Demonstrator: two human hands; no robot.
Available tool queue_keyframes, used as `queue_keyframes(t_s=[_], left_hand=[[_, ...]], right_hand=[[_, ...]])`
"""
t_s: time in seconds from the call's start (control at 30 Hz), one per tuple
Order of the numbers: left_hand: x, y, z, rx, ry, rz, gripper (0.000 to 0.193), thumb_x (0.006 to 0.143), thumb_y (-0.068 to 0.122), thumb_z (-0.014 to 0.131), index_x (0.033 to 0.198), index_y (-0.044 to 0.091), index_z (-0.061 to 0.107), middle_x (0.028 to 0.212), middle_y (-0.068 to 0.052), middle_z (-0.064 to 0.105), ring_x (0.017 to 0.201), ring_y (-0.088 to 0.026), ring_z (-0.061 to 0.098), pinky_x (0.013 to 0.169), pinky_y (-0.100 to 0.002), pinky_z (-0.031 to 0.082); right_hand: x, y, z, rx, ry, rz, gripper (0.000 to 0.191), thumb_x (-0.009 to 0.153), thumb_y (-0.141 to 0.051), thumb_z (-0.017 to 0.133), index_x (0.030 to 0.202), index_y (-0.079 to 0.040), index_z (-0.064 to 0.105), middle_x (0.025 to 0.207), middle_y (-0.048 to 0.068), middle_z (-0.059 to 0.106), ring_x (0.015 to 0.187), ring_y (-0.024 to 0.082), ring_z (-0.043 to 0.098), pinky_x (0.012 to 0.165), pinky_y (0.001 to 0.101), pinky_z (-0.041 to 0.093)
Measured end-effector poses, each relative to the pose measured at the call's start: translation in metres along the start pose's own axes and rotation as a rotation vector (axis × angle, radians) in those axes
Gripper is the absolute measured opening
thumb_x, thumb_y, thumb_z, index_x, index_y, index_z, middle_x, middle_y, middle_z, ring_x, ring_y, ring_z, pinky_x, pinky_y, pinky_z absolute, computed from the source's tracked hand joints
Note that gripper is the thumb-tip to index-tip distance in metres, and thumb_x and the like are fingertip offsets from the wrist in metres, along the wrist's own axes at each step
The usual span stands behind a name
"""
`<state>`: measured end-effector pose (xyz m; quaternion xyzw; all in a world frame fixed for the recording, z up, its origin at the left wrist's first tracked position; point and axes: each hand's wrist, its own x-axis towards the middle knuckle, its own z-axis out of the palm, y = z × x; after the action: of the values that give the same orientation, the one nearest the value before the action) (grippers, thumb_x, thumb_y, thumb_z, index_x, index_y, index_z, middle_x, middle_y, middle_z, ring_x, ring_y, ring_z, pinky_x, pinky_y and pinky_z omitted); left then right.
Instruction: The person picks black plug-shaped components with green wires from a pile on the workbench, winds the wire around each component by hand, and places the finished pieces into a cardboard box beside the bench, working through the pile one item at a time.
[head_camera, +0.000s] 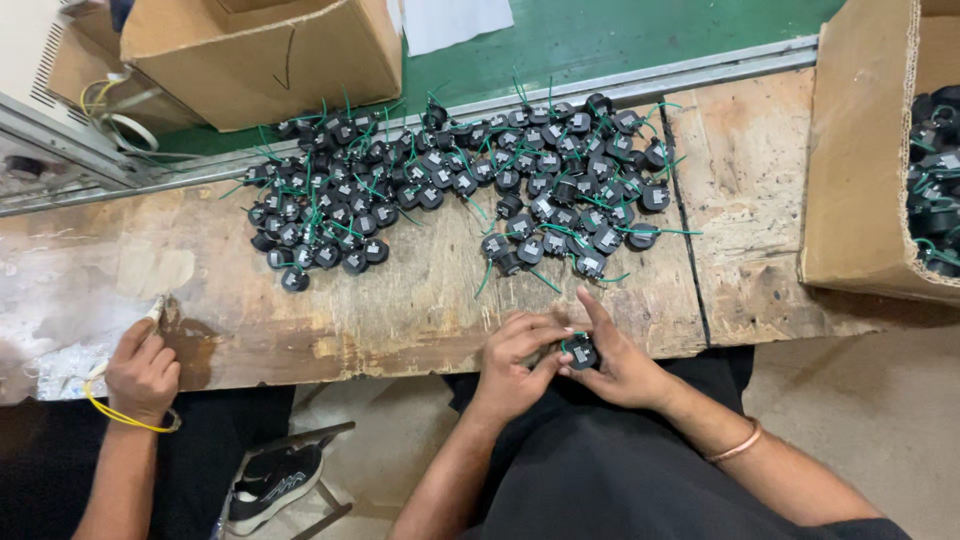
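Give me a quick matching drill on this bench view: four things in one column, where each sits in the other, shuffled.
Things:
1. Small black part with green wire
2. Pile of black parts
3. Cardboard box of parts
4. Yellow wire

Places:
A. Far right, on the bench
B. Between the left hand and right hand
C. Spread across the bench middle
D. By the co-worker's hand, lower left

Pairs: 1-B, 2-C, 3-A, 4-D
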<state>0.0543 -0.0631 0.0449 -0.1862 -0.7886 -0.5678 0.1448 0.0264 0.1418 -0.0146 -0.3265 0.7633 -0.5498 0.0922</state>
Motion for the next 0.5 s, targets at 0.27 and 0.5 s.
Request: queue_keyframes(t_s=[0.27, 0.5], left_hand=[[0.005, 0.006, -0.001, 0.104, 0.022, 0.071, 0.021, 0.077, 0.005, 0.086, 0.093, 0.006, 0.072, 0.099, -0.007, 0.075, 0.100, -0.026, 0.072, 0.090, -0.039, 0.057], [0.009, 0.019, 0.017, 0.118, 0.057, -0.096, 0.022, 0.081, -0.003, 0.076, 0.097, 0.002, 0.061, 0.097, -0.013, 0.066, 0.097, -0.035, 0.064, 0.084, -0.043, 0.052]], right_hand=[[-0.001, 0.002, -0.006, 0.049, -0.035, -0.111, 0.117, 0.089, 0.000, 0.073, 0.160, -0.010, -0.019, 0.131, 0.019, 0.064, 0.145, 0.034, 0.046, 0.116, 0.0430, 0.034], [-0.006, 0.009, -0.004, 0.103, -0.079, -0.075, 0.116, 0.091, 0.001, 0.069, 0.161, -0.013, -0.023, 0.135, 0.020, 0.065, 0.128, 0.031, 0.064, 0.114, 0.0415, 0.042]])
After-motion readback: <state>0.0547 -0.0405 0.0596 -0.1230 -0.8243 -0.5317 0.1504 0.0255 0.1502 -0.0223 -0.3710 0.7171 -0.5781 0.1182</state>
